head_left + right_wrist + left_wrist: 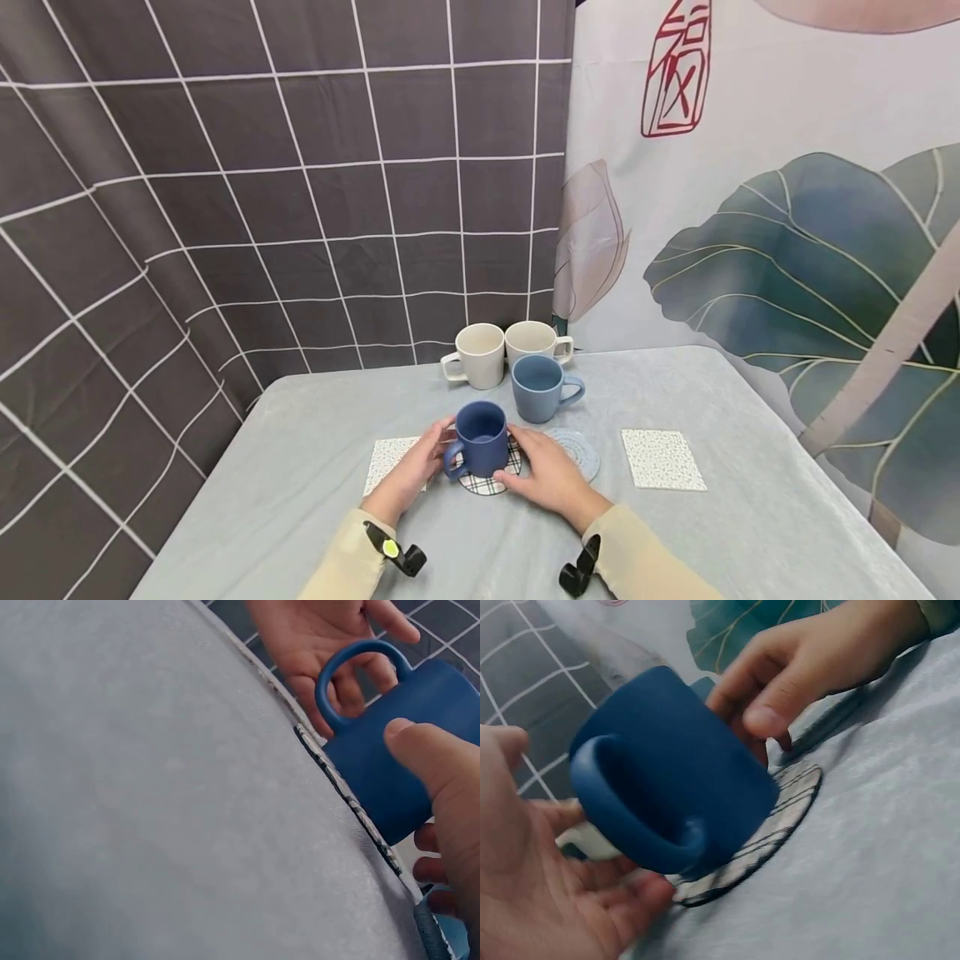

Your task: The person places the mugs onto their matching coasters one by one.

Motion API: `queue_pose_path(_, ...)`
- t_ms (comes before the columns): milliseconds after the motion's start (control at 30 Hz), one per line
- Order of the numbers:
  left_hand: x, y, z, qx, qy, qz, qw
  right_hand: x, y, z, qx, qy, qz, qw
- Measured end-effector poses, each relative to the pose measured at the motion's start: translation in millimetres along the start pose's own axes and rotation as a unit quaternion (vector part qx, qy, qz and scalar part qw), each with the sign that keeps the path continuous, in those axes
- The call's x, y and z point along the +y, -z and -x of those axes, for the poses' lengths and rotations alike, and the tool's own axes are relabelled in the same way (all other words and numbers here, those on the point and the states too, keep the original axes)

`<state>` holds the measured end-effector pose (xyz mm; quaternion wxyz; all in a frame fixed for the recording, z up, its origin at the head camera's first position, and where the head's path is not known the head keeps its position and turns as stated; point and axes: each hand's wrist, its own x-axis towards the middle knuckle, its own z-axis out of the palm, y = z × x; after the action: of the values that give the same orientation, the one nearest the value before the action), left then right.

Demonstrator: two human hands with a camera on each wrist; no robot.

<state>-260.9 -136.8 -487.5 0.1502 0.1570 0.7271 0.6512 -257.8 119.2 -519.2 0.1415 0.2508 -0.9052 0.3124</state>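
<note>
A dark blue mug (482,440) stands upright on a round plaid coaster (483,484), its handle turned toward my left side. My right hand (551,472) holds the mug's right side, thumb against the front wall (411,739) and the other fingers around the back. On the handle side is my left hand (415,467), fingers extended and spread; the left wrist view shows its fingertips (656,889) right at the mug's base, with the palm off the handle. Part of the coaster (776,829) sticks out from beneath the mug.
Behind are two cream mugs (482,357) (531,340) and a lighter blue mug (537,390). A round light-blue coaster (583,454) lies right of the plaid one, partly behind my right hand. Square speckled coasters (384,460) (663,460) lie left and right on the grey cloth.
</note>
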Motion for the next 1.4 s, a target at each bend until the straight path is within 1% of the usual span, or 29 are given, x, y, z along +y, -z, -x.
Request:
queue_pose_path(33, -2.2, -0.7, -0.7, -0.012, -0.008, 0.022, 0.9997, -1, 0, 0, 0.005, -0.005, -0.016, 1.0)
queue_pose_path(100, -5.4, -1.6, -2.0, -0.029, -0.014, 0.055, 0.9979, -2, -1, -1, 0.013, -0.013, -0.044, 0.999)
queue_pose_path(167, -7.4, -1.9, -2.5, -0.04, -0.018, 0.077, 0.9961, -2, -2, -2, 0.017, -0.02, -0.063, 0.998)
queue_pose_path(300, -9.6, -1.8, -1.5, -0.041, -0.025, 0.073, 0.9962, -1, -4, -4, 0.026, -0.023, -0.069, 0.997)
queue_pose_path(367, -10.6, -2.1, -0.7, -0.038, -0.028, 0.066, 0.9967, -2, -4, -4, 0.028, -0.023, -0.062, 0.997)
queue_pose_path(533, -12.8, -3.9, 0.5, -0.021, -0.027, 0.052, 0.9981, -1, -6, -4, 0.032, -0.015, -0.017, 0.999)
queue_pose_path(667, -13.3, -5.2, 0.3, -0.012, -0.038, 0.047, 0.9981, 0, -7, -6, 0.034, -0.01, 0.005, 0.999)
queue_pose_path(833, -16.1, -4.0, -0.5, -0.004, -0.048, 0.043, 0.998, 1, -7, -6, 0.028, 0.006, 0.018, 0.999)
queue_pose_path(967, -17.7, -2.9, -2.7, 0.006, -0.046, 0.051, 0.9976, 2, -6, -7, 0.029, 0.016, 0.02, 0.999)
queue_pose_path(1100, -20.1, -2.9, -4.1, 0.019, -0.036, 0.055, 0.9976, 4, -6, -7, 0.025, 0.022, 0.021, 0.999)
queue_pose_path(1200, -22.5, -4.0, -4.8, 0.043, -0.026, 0.038, 0.998, 4, -7, -6, 0.023, 0.026, 0.022, 0.999)
queue_pose_path(1267, -23.3, -5.1, -5.2, 0.059, -0.026, 0.018, 0.9978, 5, -7, -6, 0.023, 0.029, 0.023, 0.999)
queue_pose_path(1333, -23.2, -6.8, -5.4, 0.072, -0.037, -0.007, 0.9967, 4, -7, -6, 0.024, 0.029, 0.022, 0.999)
queue_pose_path(1400, -22.9, -8.5, -5.5, 0.077, -0.052, -0.024, 0.9954, 4, -7, -7, 0.025, 0.023, 0.018, 0.999)
